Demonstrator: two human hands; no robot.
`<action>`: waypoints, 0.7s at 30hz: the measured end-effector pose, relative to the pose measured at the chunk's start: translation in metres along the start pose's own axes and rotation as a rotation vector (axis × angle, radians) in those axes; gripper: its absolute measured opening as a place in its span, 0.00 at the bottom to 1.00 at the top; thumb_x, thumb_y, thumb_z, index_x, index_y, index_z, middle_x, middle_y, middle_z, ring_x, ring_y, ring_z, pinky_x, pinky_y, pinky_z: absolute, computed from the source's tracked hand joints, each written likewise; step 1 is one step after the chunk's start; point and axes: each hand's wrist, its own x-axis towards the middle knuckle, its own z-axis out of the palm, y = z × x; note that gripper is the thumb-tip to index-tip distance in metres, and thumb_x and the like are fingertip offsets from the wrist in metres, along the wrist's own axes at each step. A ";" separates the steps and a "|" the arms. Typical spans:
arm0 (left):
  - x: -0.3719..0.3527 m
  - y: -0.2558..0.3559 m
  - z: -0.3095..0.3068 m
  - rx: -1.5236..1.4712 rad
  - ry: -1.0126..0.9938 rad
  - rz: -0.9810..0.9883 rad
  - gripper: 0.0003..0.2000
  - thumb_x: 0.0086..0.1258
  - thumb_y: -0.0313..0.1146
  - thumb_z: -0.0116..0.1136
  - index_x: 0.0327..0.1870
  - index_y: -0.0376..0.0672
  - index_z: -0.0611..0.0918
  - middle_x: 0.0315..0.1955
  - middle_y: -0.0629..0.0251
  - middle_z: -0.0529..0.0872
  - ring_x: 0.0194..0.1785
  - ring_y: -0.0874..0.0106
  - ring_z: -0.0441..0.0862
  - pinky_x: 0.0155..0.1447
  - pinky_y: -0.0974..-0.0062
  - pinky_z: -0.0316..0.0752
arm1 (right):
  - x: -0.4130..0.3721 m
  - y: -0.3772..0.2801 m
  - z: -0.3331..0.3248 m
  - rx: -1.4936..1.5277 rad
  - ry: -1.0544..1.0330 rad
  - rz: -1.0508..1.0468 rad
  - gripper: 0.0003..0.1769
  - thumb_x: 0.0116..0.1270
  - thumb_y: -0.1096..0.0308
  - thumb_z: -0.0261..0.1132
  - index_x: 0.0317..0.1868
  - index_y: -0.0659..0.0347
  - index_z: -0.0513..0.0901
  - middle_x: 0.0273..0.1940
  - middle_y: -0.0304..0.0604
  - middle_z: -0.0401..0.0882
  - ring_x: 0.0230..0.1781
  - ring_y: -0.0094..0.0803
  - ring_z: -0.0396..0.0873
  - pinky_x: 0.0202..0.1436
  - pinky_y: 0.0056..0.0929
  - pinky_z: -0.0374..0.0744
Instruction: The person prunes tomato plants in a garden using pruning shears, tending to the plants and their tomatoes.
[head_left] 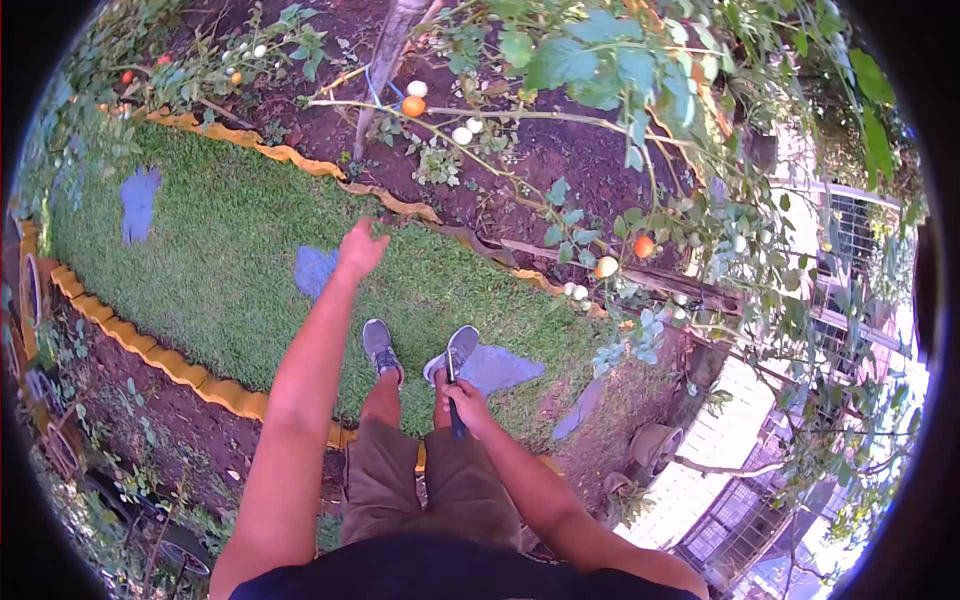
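Note:
My left hand (362, 250) reaches out over the grass, empty, with its thumb and a finger apart. It is nearest the scalloped edging of the planted bed, below a tomato stem. Close to my right knee, my right hand (468, 408) is closed around a slim dark-handled tool (458, 427); its exact kind is too small to make out. Beyond my left hand, an orange tomato (413, 106) and pale tomatoes (462, 135) hang on the vine. Farther right are another orange tomato (644, 246) and a yellowish one (606, 266).
Yellow edging (185, 373) borders the grass (220, 260) on both sides. Flat stepping stones (500, 370) lie in the lawn near my shoes (380, 345). A wooden stake (385, 70) supports the vine. A pot (655, 445) and wire mesh (735, 520) stand at the right.

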 end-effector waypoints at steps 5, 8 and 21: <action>-0.125 -0.135 0.008 0.062 -0.237 -0.071 0.24 0.63 0.40 0.63 0.55 0.32 0.80 0.41 0.41 0.87 0.46 0.46 0.86 0.50 0.54 0.80 | -0.030 0.008 -0.013 -0.277 0.082 -0.060 0.30 0.66 0.57 0.66 0.68 0.53 0.74 0.36 0.40 0.81 0.35 0.32 0.79 0.45 0.33 0.77; -0.248 -0.205 -0.016 0.463 -0.450 0.078 0.21 0.62 0.45 0.62 0.47 0.36 0.83 0.43 0.39 0.86 0.48 0.43 0.84 0.53 0.51 0.79 | -0.076 -0.003 -0.032 -0.387 0.130 -0.039 0.31 0.63 0.48 0.66 0.63 0.52 0.79 0.44 0.48 0.86 0.41 0.39 0.83 0.50 0.37 0.77; -0.421 -0.098 -0.129 -0.280 -0.795 -0.790 0.29 0.74 0.55 0.53 0.65 0.40 0.75 0.57 0.50 0.84 0.57 0.57 0.83 0.58 0.60 0.78 | -0.216 -0.037 -0.124 -0.447 0.350 0.046 0.33 0.59 0.41 0.65 0.54 0.59 0.85 0.51 0.55 0.85 0.54 0.49 0.83 0.60 0.42 0.78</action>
